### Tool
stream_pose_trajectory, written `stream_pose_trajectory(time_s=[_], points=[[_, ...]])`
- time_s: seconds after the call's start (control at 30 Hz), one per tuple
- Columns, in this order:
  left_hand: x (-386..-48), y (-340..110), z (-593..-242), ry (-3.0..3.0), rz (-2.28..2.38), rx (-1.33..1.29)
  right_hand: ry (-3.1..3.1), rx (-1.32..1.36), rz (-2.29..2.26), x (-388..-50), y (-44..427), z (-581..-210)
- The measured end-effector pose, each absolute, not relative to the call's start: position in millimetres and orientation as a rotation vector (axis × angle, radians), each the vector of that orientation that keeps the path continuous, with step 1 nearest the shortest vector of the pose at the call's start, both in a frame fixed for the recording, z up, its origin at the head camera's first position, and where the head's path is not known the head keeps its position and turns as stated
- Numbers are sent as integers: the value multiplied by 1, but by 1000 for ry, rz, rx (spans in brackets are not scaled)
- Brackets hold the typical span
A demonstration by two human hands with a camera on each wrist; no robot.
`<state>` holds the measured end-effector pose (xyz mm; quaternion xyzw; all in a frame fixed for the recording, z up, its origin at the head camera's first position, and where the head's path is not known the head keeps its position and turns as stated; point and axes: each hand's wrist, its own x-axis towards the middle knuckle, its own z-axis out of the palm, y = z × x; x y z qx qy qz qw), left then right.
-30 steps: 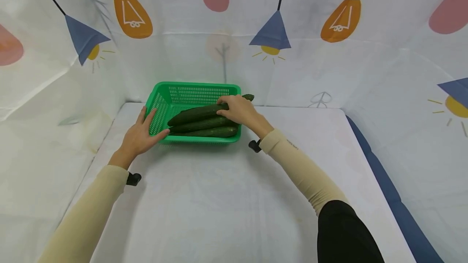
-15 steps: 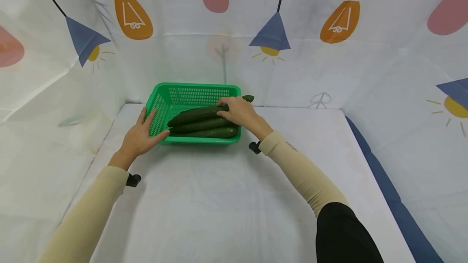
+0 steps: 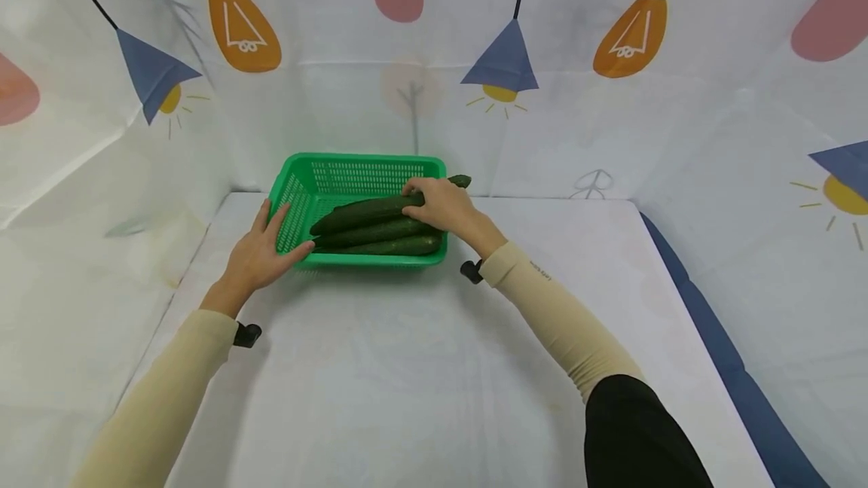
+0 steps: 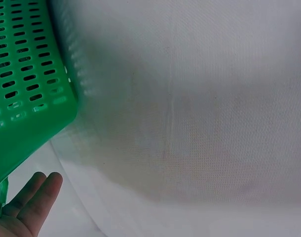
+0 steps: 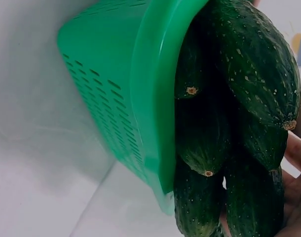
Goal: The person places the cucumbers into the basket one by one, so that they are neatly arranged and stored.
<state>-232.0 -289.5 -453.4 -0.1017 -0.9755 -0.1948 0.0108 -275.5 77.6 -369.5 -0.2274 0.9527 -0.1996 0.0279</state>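
A green plastic basket [image 3: 369,258] with slotted walls stands at the back of the table, holding several dark green cucumbers [image 3: 369,230]. My left hand [image 3: 254,258] touches the basket's near left corner, its fingers straight along the left side and its thumb by the front rim. In the left wrist view, two straight fingers [image 4: 39,202] stick out beside the basket wall [image 4: 37,121]. My right hand [image 3: 441,205] curls over the top cucumber [image 5: 256,59] near its right end, thumb on the near side. The right wrist view shows cucumber ends stacked against the basket rim [image 5: 158,89].
White cloth covers the table [image 3: 380,375], which meets a printed curtain [image 3: 556,119] right behind the basket. One cucumber tip [image 3: 461,181] juts past the basket's right rim. A blue strip [image 3: 712,330] runs along the table's right edge.
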Motion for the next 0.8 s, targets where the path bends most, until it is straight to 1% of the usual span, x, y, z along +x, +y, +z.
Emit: stream_pose_trajectory(time_s=[0.3,0.8], points=[[-233,-288,-457,-3013,-613,-318,2947,-705,-620,-275,80,-370],[-232,-288,-452,-3048,-616,-308,2989,-707,-646,-266,88,-367]])
